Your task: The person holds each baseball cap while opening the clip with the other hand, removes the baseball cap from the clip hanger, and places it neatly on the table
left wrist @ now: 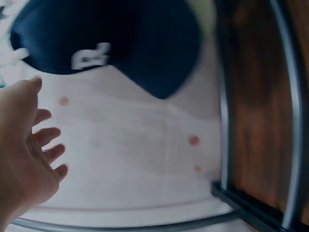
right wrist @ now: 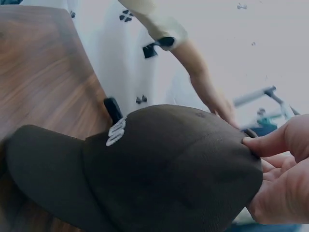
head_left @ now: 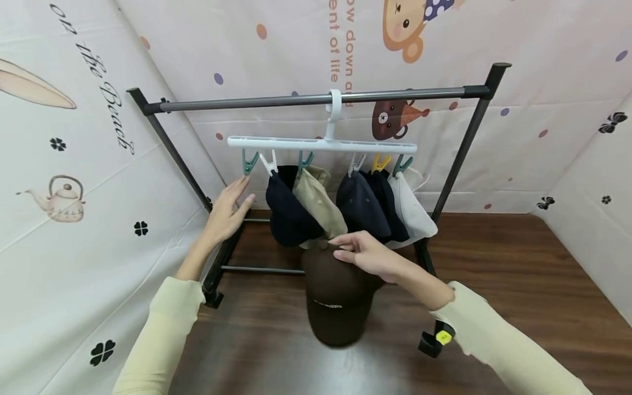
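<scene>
Dark rack [head_left: 276, 102] carries white hanger [head_left: 296, 144]; five caps [head_left: 291, 211] clipped beneath it. Brown cap [head_left: 340, 291] brim down below hanger's middle, upper edge pinched in grip of right hand [head_left: 367, 253]. Left hand [head_left: 227, 213]: grip empty, fingers extended, at teal clip [head_left: 249, 163] (contact unclear) under hanger's left end.

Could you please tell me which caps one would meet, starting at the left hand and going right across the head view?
Left hand, navy cap, beige cap, slate-blue cap, near-black cap, white cap. The brown cap in the right hand overlaps several, so it is omitted.
</scene>
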Motion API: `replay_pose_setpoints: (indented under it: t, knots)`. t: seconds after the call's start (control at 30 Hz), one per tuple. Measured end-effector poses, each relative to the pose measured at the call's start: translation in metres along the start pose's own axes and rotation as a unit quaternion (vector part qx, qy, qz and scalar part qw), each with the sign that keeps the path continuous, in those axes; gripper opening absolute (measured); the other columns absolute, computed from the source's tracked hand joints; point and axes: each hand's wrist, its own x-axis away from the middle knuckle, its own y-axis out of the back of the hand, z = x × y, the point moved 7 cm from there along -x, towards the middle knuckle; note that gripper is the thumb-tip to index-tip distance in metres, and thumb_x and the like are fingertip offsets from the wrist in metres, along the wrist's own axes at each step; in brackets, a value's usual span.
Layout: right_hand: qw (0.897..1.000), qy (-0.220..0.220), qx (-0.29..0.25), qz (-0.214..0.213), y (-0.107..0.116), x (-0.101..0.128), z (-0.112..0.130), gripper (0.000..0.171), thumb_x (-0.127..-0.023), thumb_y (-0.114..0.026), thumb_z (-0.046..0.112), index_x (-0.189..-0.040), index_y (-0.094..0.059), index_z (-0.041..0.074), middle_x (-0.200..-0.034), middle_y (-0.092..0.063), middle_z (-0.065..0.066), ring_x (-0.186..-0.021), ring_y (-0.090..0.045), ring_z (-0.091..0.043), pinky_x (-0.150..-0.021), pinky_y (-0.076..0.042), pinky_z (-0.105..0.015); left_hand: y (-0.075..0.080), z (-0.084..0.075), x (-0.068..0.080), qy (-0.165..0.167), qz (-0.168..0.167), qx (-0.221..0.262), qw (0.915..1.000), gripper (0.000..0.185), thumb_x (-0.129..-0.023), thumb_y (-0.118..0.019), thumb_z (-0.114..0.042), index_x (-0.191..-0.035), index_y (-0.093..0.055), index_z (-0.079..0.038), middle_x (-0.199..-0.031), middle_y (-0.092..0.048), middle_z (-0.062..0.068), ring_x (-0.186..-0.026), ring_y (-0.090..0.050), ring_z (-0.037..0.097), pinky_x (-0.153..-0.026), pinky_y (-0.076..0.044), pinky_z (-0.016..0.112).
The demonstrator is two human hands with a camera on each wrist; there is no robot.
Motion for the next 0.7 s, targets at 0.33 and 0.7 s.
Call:
replay_pose_setpoints:
  t: [0.33, 0.7]
  knots:
    - [0.998, -0.031, -0.058, 0.026, 0.058, 0.071, -0.039, 0.04, -0.106, -0.054, 0.015, -0.138, -0.049, -0.009, -0.122, -0.072, 0.0, -0.104, -0.071, -0.011, -0.088, -0.058, -0.028, -0.025, 0.045, 0.037, 0.024, 0.069, -0.172, 0.9825, 0.076, -0.105, -0.05, -0.052, -0.164, -0.023, -0.013, -0.171, -0.017, 0.019, -0.159, -0.01, 0.04, -0.128, -0.004, 0.06]
    - [0.998, -0.045, -0.033, -0.004, 0.131, 0.123, -0.068, 0.029, -0.105, -0.05, 0.007, -0.128, -0.065, 0.019, -0.114, -0.072, 0.01, -0.099, -0.069, -0.003, -0.081, -0.058, -0.024, -0.029, 0.071, 0.057, 0.046, 0.075, -0.178, 0.98, 0.076, -0.103, -0.055, -0.049, -0.163, -0.029, -0.011, -0.169, -0.022, 0.02, -0.158, -0.016, 0.042, -0.126, -0.009, 0.063]
